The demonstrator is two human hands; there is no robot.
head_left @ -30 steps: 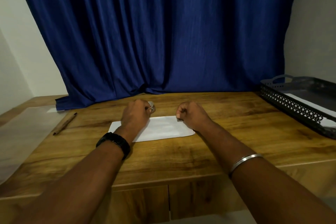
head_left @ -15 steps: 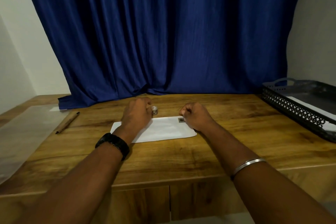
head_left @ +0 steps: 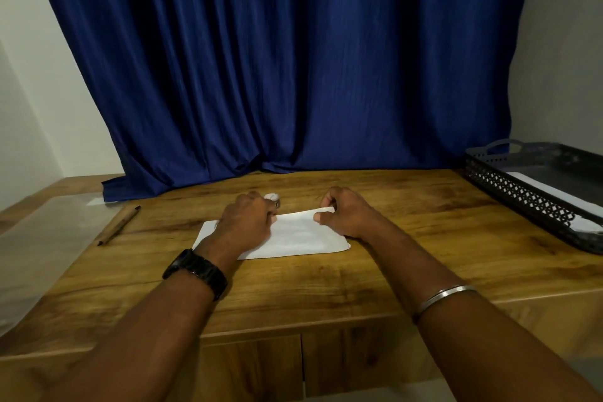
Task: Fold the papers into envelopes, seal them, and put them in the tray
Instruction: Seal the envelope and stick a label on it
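Note:
A white folded envelope (head_left: 293, 238) lies flat on the wooden table (head_left: 326, 277) in front of me. My left hand (head_left: 246, 222) rests on its left part, fingers closed around a small whitish roll (head_left: 272, 196) that looks like tape. My right hand (head_left: 346, 215) pinches the envelope's far edge near the right end, and that edge is lifted slightly off the table. The black lattice tray (head_left: 522, 196) stands at the far right, apart from both hands, with white paper (head_left: 548, 188) lying in it.
A brown pen (head_left: 119, 225) lies on the table to the left. A clear plastic sheet (head_left: 42, 238) covers the left end of the table. A blue curtain (head_left: 277, 75) hangs behind the table's back edge.
My right hand has taken hold of the envelope's far edge and raised it a little. My left hand has stayed on the envelope's left part with the roll.

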